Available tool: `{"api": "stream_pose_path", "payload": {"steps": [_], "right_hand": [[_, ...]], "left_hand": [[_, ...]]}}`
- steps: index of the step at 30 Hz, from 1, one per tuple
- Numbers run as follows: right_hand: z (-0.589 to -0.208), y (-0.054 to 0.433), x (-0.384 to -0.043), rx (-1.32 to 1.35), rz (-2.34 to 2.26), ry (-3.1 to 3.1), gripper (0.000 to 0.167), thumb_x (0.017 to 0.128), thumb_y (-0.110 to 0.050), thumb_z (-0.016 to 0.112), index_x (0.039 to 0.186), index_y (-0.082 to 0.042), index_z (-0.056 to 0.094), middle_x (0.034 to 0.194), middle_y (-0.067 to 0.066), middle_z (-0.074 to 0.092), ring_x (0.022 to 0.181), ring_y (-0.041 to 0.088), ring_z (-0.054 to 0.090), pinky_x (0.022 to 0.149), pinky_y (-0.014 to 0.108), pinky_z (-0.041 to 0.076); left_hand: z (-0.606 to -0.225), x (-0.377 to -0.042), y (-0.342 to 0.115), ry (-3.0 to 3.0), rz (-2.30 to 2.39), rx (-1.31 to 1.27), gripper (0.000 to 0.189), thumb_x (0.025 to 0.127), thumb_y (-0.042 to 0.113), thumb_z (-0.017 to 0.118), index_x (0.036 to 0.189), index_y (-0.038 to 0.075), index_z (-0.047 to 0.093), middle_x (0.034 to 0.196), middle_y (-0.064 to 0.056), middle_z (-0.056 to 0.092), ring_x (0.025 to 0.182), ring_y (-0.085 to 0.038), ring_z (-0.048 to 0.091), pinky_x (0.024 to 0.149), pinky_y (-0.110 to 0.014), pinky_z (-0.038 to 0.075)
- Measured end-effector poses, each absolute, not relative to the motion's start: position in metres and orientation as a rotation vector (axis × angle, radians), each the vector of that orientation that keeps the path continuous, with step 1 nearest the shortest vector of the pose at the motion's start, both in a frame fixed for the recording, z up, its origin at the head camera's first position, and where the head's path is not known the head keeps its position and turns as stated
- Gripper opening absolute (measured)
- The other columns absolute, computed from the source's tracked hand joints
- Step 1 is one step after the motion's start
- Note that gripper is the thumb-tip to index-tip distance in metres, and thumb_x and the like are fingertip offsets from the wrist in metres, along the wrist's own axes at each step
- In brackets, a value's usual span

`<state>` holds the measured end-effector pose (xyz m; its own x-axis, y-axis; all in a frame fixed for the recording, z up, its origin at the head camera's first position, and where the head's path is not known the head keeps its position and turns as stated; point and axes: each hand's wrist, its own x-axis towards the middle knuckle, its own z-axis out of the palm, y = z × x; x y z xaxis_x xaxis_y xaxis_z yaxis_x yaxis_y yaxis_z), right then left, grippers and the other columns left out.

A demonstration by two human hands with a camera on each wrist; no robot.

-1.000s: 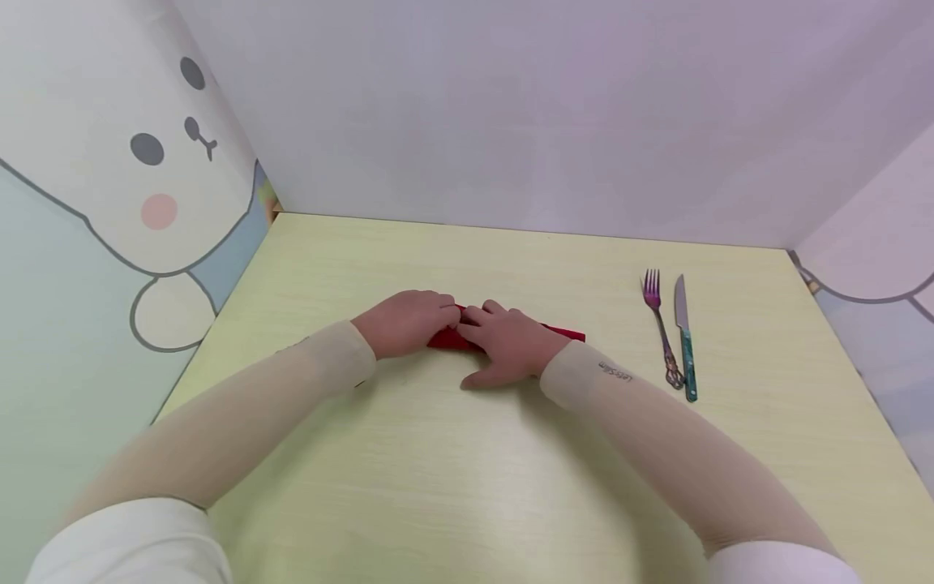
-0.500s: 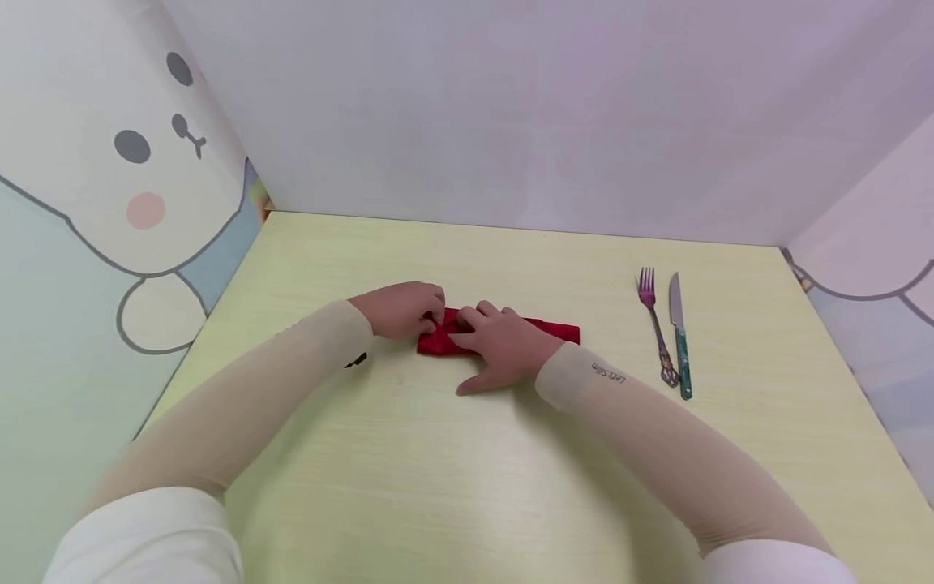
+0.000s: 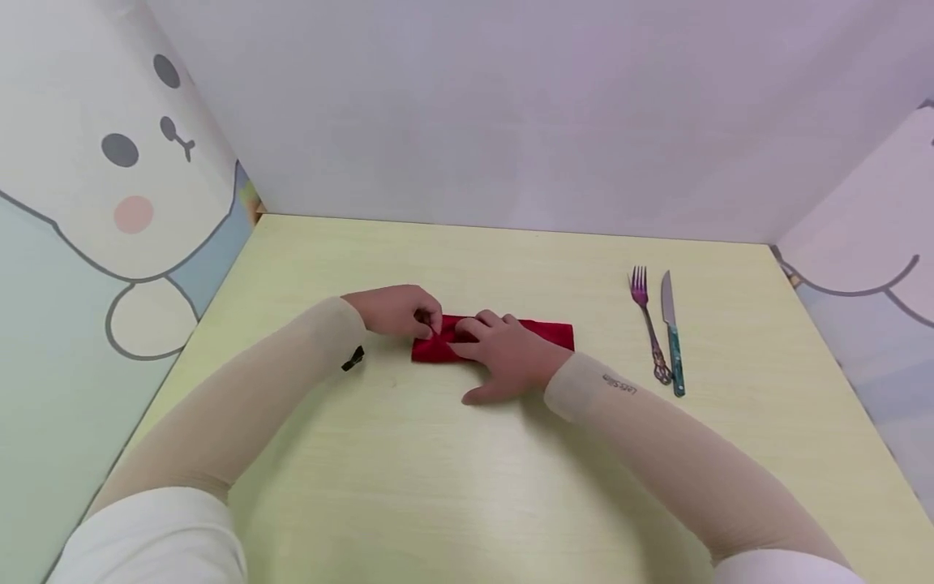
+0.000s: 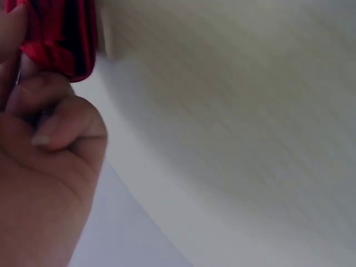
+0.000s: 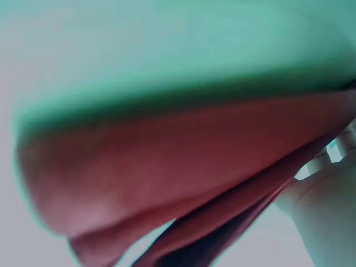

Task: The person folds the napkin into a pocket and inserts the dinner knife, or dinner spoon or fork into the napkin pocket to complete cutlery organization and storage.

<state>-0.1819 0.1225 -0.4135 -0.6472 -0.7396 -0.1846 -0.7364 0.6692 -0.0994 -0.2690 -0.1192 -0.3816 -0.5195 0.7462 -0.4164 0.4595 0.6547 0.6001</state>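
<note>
A folded red cloth napkin (image 3: 550, 332) lies crosswise on the table in the head view. My left hand (image 3: 394, 311) pinches its left end between thumb and fingers. In the left wrist view, the layered folds of the napkin (image 4: 61, 41) show at the fingertips, while the other fingers are curled into the palm. My right hand (image 3: 507, 353) rests on the middle of the napkin with its fingers spread and the thumb on the near side. The right wrist view shows a loose, layered end of the napkin (image 5: 156, 167), with part of the hand at the right edge.
A fork (image 3: 648, 320) and a green-handled knife (image 3: 672, 332) lie side by side to the right on the pale wooden table (image 3: 438, 487). A small black piece (image 3: 353, 358) shows by the left wrist. Walls enclose the table's back and sides.
My left hand has shifted left and drawn back slightly, uncovering the napkin's left end, and now pinches it. My right hand stays on the napkin. The whole head view has drifted slightly.
</note>
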Motion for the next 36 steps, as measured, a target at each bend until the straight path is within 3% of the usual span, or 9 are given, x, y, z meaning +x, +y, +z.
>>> {"api": "stream_pose_path", "payload": {"steps": [6, 11, 18, 25, 29, 32, 36], "right_hand": [[-0.41, 0.127, -0.176, -1.196, -0.06, 2.656, 0.083, 0.088, -0.07, 0.063, 0.158, -0.029, 0.045, 0.158, -0.002, 0.038, 0.144, 0.024, 0.032, 0.109, 0.048, 0.038], [-0.404, 0.135, -0.169, -1.124, -0.063, 2.614, 0.091, 0.09, -0.065, 0.066, 0.164, -0.026, 0.03, 0.166, -0.006, 0.031, 0.15, 0.024, 0.027, 0.119, 0.051, 0.028], [-0.399, 0.138, -0.163, -1.14, -0.066, 2.587, 0.095, 0.093, -0.061, 0.065, 0.167, -0.023, 0.02, 0.17, -0.007, 0.021, 0.153, 0.025, 0.024, 0.123, 0.049, 0.02], [-0.399, 0.146, -0.154, -1.125, -0.004, 2.61, 0.095, 0.093, -0.062, 0.065, 0.166, -0.02, 0.022, 0.171, -0.002, 0.021, 0.156, 0.027, 0.019, 0.124, 0.049, 0.017], [-0.393, 0.158, -0.15, -1.115, -0.034, 2.642, 0.093, 0.094, -0.063, 0.063, 0.165, -0.016, 0.026, 0.17, 0.003, 0.022, 0.157, 0.03, 0.016, 0.126, 0.049, 0.012], [-0.392, 0.169, -0.148, -1.085, -0.033, 2.66, 0.094, 0.093, -0.066, 0.062, 0.164, -0.015, 0.027, 0.17, 0.005, 0.021, 0.157, 0.031, 0.014, 0.126, 0.048, 0.01], [-0.398, 0.179, -0.145, -1.04, -0.02, 2.651, 0.099, 0.091, -0.072, 0.059, 0.165, -0.014, 0.025, 0.171, 0.006, 0.018, 0.157, 0.032, 0.011, 0.126, 0.049, 0.01]], "left_hand": [[-0.385, -0.263, -0.106, 2.291, 0.354, 0.948, 0.014, 0.098, 0.014, 0.061, 0.088, 0.022, 0.066, 0.081, 0.003, 0.06, 0.076, -0.014, 0.054, 0.072, -0.032, 0.045], [-0.384, -0.261, -0.102, 2.305, 0.333, 0.9, 0.014, 0.093, 0.008, 0.056, 0.09, 0.019, 0.064, 0.08, 0.002, 0.059, 0.076, -0.015, 0.053, 0.073, -0.032, 0.045], [-0.382, -0.256, -0.105, 2.323, 0.331, 0.898, 0.01, 0.096, 0.01, 0.059, 0.095, 0.019, 0.064, 0.083, 0.0, 0.061, 0.079, -0.017, 0.057, 0.075, -0.034, 0.049], [-0.369, -0.224, -0.108, 2.603, 0.225, 1.134, 0.016, 0.094, 0.011, 0.069, 0.11, 0.015, 0.068, 0.105, 0.001, 0.062, 0.092, -0.017, 0.06, 0.084, -0.031, 0.054], [-0.358, -0.198, -0.116, 2.693, 0.129, 1.333, 0.02, 0.093, 0.016, 0.074, 0.113, 0.012, 0.071, 0.109, -0.003, 0.066, 0.097, -0.021, 0.062, 0.09, -0.036, 0.055], [-0.36, -0.181, -0.121, 2.647, 0.028, 1.425, 0.033, 0.095, 0.022, 0.073, 0.124, 0.007, 0.07, 0.122, -0.009, 0.067, 0.113, -0.028, 0.062, 0.101, -0.042, 0.051], [-0.371, -0.17, -0.123, 2.57, -0.056, 1.411, 0.058, 0.099, 0.034, 0.069, 0.146, 0.002, 0.056, 0.151, -0.016, 0.052, 0.142, -0.033, 0.044, 0.118, -0.045, 0.036]]}}
